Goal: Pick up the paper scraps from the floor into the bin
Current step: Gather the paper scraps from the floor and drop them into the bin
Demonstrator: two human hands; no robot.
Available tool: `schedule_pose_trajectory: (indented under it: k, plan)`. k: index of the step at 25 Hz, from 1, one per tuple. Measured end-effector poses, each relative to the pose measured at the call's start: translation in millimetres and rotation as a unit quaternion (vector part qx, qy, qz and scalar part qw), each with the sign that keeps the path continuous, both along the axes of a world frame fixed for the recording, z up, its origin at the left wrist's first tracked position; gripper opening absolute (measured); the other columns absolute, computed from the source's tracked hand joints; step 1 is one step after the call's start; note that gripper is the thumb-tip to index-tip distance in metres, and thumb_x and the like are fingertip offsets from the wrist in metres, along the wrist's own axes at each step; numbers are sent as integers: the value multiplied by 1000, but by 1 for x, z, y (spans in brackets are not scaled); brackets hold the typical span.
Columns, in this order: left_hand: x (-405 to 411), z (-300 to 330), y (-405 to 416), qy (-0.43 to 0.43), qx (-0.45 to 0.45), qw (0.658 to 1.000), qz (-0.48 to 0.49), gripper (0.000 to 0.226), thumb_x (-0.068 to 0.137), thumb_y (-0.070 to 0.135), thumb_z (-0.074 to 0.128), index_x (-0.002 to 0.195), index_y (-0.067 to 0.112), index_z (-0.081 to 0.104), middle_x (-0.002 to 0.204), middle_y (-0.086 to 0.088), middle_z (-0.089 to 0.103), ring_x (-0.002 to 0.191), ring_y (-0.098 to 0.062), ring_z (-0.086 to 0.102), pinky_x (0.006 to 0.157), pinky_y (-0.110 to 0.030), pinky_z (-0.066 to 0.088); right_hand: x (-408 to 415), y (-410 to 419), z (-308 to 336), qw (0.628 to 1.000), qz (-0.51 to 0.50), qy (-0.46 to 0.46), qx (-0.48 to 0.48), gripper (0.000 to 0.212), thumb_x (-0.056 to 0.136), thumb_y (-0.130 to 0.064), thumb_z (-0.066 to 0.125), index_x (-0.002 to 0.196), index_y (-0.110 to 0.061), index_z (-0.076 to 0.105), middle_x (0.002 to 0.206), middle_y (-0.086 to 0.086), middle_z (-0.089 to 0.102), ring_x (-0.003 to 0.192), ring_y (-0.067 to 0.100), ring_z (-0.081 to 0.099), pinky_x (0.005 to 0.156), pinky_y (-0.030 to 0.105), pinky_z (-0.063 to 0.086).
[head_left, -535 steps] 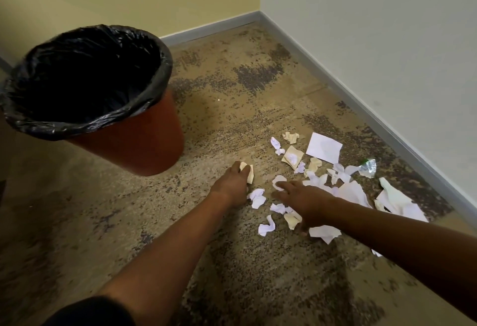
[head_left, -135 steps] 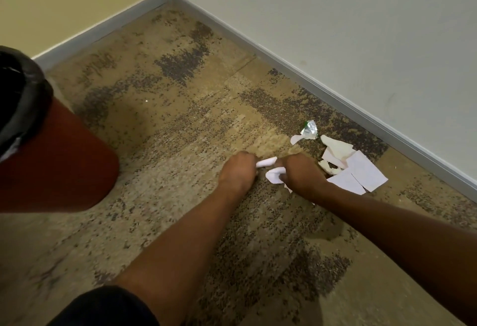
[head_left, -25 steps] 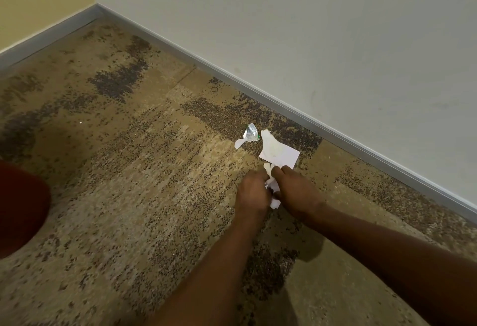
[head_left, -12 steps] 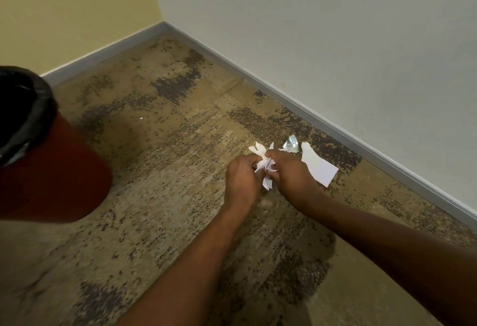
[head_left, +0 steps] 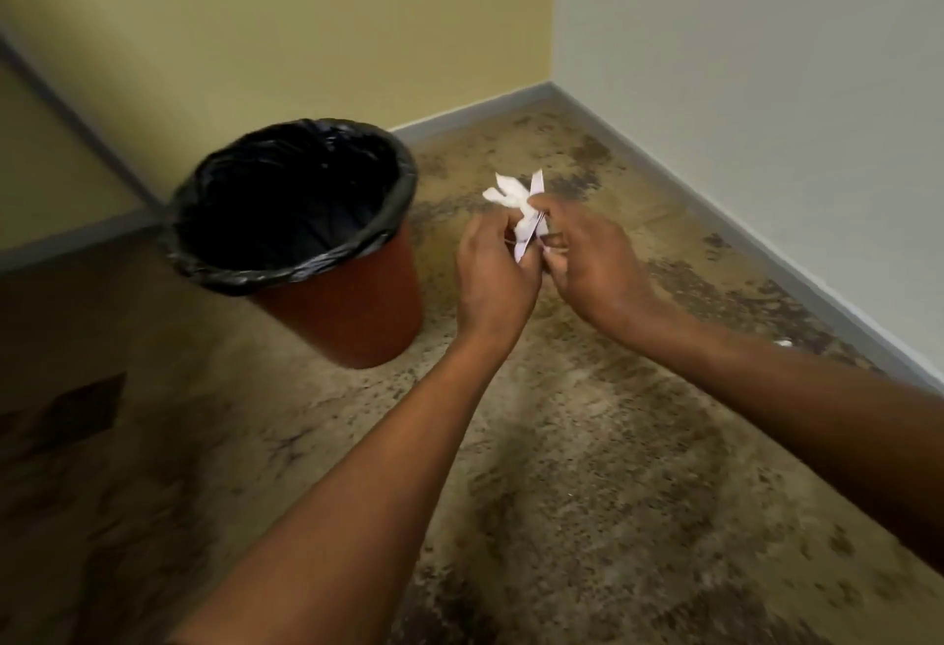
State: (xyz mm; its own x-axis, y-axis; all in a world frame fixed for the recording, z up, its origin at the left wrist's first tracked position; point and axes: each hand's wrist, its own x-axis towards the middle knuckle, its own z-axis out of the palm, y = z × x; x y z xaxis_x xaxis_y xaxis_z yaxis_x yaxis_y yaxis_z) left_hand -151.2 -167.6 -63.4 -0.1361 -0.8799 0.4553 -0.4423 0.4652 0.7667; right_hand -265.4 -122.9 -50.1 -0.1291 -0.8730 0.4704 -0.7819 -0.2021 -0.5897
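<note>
Both hands, left hand point(head_left: 493, 271) and right hand point(head_left: 587, 256), pinch white paper scraps point(head_left: 518, 210) together, just beside the black-lined bin point(head_left: 357, 307).

Nothing to read here: no text, label, brand or number shows on anything. The scraps point(head_left: 518, 207) come up plain white, no print to be made out on them, the bin point(head_left: 347, 307) shows bare red side, its liner point(head_left: 286, 200) plain black, and the walls and floor carry no sign.
</note>
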Motion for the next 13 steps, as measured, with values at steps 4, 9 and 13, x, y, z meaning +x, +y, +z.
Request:
schedule_pose_trajectory:
  k: [4, 9, 13]
  plan:
    - [48, 51, -28, 24, -83, 992, 88, 8, 82, 11, 67, 89, 10, 64, 90, -2, 58, 78, -19, 58, 68, -31, 46, 45, -49, 49, 996, 40, 49, -66, 47, 82, -6, 60, 128, -14, 53, 120, 9, 64, 97, 24, 64, 79, 29, 47]
    - [109, 84, -57, 26, -89, 979, 182, 12, 81, 8, 64, 93, 10, 65, 94, -3, 58, 79, -15, 49, 66, -18, 30, 112, -98, 80, 989, 102, 59, -91, 50, 80, -4, 56, 130, -12, 52, 120, 9, 63, 101, 24, 62, 81, 25, 45]
    - [152, 85, -73, -44, -45, 975, 215, 10, 88, 18, 63, 96, 14, 65, 99, -6, 59, 79, -15, 46, 65, -20, 27, 151, -117, 72, 988, 129, 70, -47, 51, 86, -17, 46, 136, -17, 45, 127, 10, 59, 108, 29, 59, 89, 37, 49]
